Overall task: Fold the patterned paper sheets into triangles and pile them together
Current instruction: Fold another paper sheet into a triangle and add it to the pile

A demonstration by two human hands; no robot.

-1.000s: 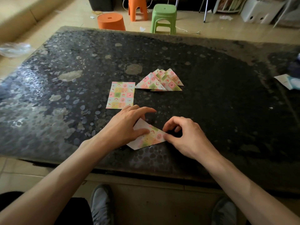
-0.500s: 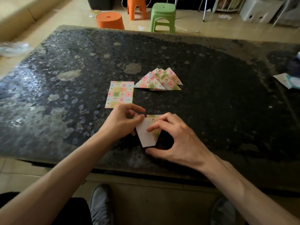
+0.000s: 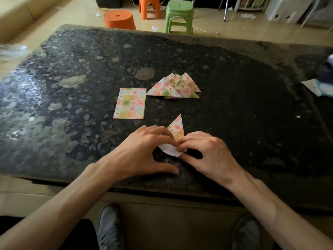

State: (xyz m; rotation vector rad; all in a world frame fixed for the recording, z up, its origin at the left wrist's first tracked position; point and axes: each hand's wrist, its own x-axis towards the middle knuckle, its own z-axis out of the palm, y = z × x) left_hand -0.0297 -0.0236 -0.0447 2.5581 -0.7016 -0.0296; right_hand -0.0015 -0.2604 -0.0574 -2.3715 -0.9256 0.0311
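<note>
The sheet (image 3: 175,135) that stood half-raised between my hands a moment ago now lies folded over, its patterned point aimed away from me, so this fold is nearly a triangle. My left hand (image 3: 144,152) presses its left edge, fingers curled close; my right hand (image 3: 205,152) pinches the white corner. The pile (image 3: 173,86) waits beyond my fingertips, the flat sheet (image 3: 130,103) beyond my left.

Bare forearms with no sleeves, grey sneakers (image 3: 109,226) on both feet, dark trousers (image 3: 79,235)
</note>
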